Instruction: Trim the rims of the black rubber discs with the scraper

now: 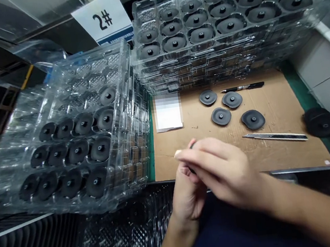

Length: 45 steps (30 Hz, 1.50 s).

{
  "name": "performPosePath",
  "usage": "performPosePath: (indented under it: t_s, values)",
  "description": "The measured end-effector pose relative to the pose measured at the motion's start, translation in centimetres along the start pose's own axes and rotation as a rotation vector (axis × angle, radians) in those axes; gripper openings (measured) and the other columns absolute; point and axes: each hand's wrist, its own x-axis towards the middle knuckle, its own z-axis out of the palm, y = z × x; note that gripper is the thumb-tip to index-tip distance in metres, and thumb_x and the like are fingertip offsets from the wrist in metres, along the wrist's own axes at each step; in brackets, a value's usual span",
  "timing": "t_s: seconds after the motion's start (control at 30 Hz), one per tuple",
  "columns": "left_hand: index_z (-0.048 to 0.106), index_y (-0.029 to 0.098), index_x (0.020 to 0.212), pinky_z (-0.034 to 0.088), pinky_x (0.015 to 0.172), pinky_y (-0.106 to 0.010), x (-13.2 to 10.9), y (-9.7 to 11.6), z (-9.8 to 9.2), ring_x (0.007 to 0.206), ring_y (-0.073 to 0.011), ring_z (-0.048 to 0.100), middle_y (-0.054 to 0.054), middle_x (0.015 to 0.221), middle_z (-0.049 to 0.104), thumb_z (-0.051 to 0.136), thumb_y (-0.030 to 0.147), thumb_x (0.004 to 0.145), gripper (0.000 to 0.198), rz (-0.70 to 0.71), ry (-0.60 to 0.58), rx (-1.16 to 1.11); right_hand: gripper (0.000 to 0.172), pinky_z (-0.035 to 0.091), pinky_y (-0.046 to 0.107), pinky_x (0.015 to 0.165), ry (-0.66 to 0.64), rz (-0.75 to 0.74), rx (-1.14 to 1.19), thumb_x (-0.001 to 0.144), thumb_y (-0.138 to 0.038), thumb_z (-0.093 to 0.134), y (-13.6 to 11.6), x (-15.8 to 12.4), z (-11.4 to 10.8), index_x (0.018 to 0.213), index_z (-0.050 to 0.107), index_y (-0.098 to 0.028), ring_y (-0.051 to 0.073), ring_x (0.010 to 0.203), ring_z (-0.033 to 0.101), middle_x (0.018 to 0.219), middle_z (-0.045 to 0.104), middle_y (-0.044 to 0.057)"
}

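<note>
My left hand (187, 191) and my right hand (222, 168) meet over the front edge of the cardboard (169, 155). Both are closed around a small dark piece, mostly hidden by the fingers; it looks like one of the black discs. Beyond them on the cardboard lie several black rubber discs, one of them (253, 119) nearest my right hand. A black pen (242, 87) is behind the discs, and a slim cutter knife (276, 137) is to the right of my hands.
Clear plastic trays of black discs are stacked at the left (105, 131) and at the back (204, 49). A white paper (167, 113) lies on the cardboard. More discs (323, 122) sit at the right edge. A "2#" sign (104, 20) stands behind.
</note>
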Motion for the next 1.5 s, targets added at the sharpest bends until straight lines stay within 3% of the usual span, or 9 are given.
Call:
performPosePath:
  t_s: [0.17, 0.27, 0.57, 0.77, 1.0, 1.17, 1.3, 1.4, 1.5]
  values:
    - [0.062, 0.03, 0.114, 0.048, 0.095, -0.032, 0.5, 0.1, -0.8, 0.111, -0.0261, 0.059, -0.001, 0.12, 0.063, 0.079, 0.04, 0.058, 0.059, -0.047, -0.079, -0.103, 0.029, 0.047, 0.022, 0.074, -0.156, 0.09, 0.059, 0.087, -0.01, 0.051, 1.9, -3.3, -2.4, 0.112, 0.061, -0.021, 0.011, 0.08, 0.058, 0.092, 0.063, 0.002]
    - [0.061, 0.03, 0.115, 0.048, 0.095, -0.029, 0.7, -0.3, -1.0, 0.111, -0.0246, 0.059, 0.001, 0.121, 0.062, 0.075, 0.043, 0.062, 0.056, -0.06, -0.128, -0.209, 0.021, 0.043, 0.021, 0.063, 0.001, 0.347, 0.009, 0.089, -0.019, 0.052, 4.7, -4.6, -3.6, 0.105, 0.064, -0.025, 0.01, 0.075, 0.056, 0.091, 0.063, 0.001]
    - [0.06, 0.029, 0.117, 0.05, 0.092, -0.033, 0.3, -0.9, 0.2, 0.104, -0.0235, 0.063, -0.003, 0.109, 0.067, 0.061, 0.057, 0.069, 0.055, -0.131, -0.184, -0.287, 0.018, 0.043, 0.032, 0.071, -0.075, 0.363, -0.185, 0.084, -0.022, 0.053, 10.3, -4.6, 4.1, 0.092, 0.069, -0.022, 0.019, 0.078, 0.053, 0.077, 0.061, 0.004]
    - [0.059, 0.025, 0.117, 0.055, 0.068, -0.026, 0.4, -0.3, 0.4, 0.081, -0.0192, 0.068, -0.007, 0.105, 0.067, 0.049, 0.067, 0.073, 0.062, -0.179, -0.14, -0.197, 0.026, 0.041, 0.038, 0.088, 0.018, 0.386, -0.207, 0.089, -0.018, 0.045, 9.8, -6.9, 2.4, 0.108, 0.062, -0.022, 0.021, 0.101, 0.05, 0.106, 0.059, 0.007]
    - [0.018, 0.033, 0.14, 0.036, 0.102, -0.037, 1.1, 0.0, 0.5, 0.112, -0.0227, 0.054, -0.008, 0.12, 0.058, 0.075, 0.018, 0.067, 0.094, 0.536, 0.003, 0.693, 0.024, 0.042, 0.036, 0.084, 0.097, 0.395, -0.217, 0.089, -0.017, 0.047, 8.1, -9.8, 0.3, 0.108, 0.061, -0.023, 0.02, 0.095, 0.053, 0.099, 0.061, 0.005]
    - [0.012, 0.037, 0.14, 0.033, 0.104, -0.043, 0.8, 0.7, 0.3, 0.117, -0.0237, 0.049, -0.008, 0.127, 0.052, 0.071, 0.001, 0.066, 0.101, 0.676, -0.159, 1.065, 0.047, 0.041, 0.034, 0.081, 0.12, 0.211, -0.233, 0.087, -0.017, 0.054, 7.1, -8.5, -0.6, 0.132, 0.044, -0.023, 0.018, 0.087, 0.055, 0.097, 0.062, 0.005]
    - [0.036, 0.032, 0.135, 0.036, 0.1, -0.035, 0.5, 1.0, 0.6, 0.112, -0.0238, 0.052, -0.007, 0.121, 0.058, 0.077, 0.011, 0.062, 0.086, 0.494, -0.077, 0.995, 0.039, 0.037, 0.034, 0.075, -0.065, -0.086, -0.254, 0.086, -0.024, 0.058, 6.9, -6.1, -2.1, 0.124, 0.054, -0.023, 0.017, 0.081, 0.052, 0.094, 0.065, 0.006]
    - [0.065, 0.019, 0.105, 0.046, 0.06, -0.024, 0.6, 0.9, 0.1, 0.065, -0.0152, 0.059, -0.008, 0.083, 0.069, 0.073, 0.035, 0.07, 0.04, 0.102, 0.01, 0.765, 0.02, 0.036, 0.03, 0.066, -0.053, 0.01, -0.021, 0.088, -0.032, 0.054, 6.5, -4.6, -2.2, 0.09, 0.067, -0.017, 0.014, 0.065, 0.048, 0.067, 0.059, 0.003]
    - [0.065, 0.011, 0.078, 0.019, 0.035, -0.018, 0.8, 1.1, -0.9, 0.033, -0.0043, 0.032, -0.002, 0.048, 0.055, 0.061, 0.055, 0.074, 0.044, -0.002, 0.083, 0.652, 0.04, 0.037, 0.025, 0.056, -0.022, 0.178, 0.211, 0.094, -0.039, 0.039, 6.6, -3.7, -0.9, 0.074, 0.063, -0.015, 0.011, 0.053, 0.047, 0.054, 0.05, 0.0]
